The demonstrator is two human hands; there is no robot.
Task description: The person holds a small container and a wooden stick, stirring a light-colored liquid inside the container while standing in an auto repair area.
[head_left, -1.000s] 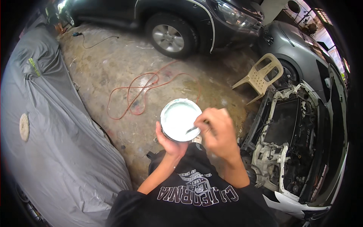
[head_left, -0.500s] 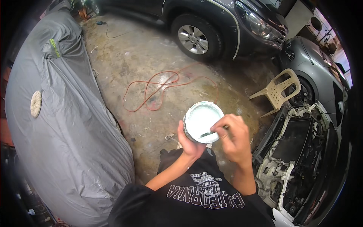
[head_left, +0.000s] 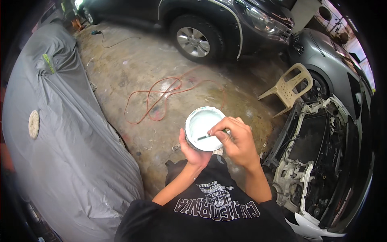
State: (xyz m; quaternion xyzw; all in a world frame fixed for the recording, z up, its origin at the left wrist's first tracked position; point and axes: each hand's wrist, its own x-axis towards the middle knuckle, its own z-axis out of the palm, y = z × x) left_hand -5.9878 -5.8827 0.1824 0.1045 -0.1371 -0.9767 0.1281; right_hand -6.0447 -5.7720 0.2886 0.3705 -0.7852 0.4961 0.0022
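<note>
A round tub of pale mint-white paste is held in front of my body, its open top facing up toward me. Paste is smeared around its inner wall. My left hand cups the tub from below and from its left side, thumb up along the wall. Between the pinched thumb and fingers of my right hand is a thin dark stirring stick. Its visible end lies at the paste's surface, pointing left; the fingers cover the rest, so its full shape is hidden.
A grey-covered vehicle stands at the left, a round fluffy pad on it. An orange hose or cord lies looped on the concrete floor. Ahead is a dark car; at the right, a beige plastic chair and an exposed engine bay.
The stick has swept left through the paste, with my right hand following. The tub and my left hand sit slightly further left in view, as does the whole scene.
</note>
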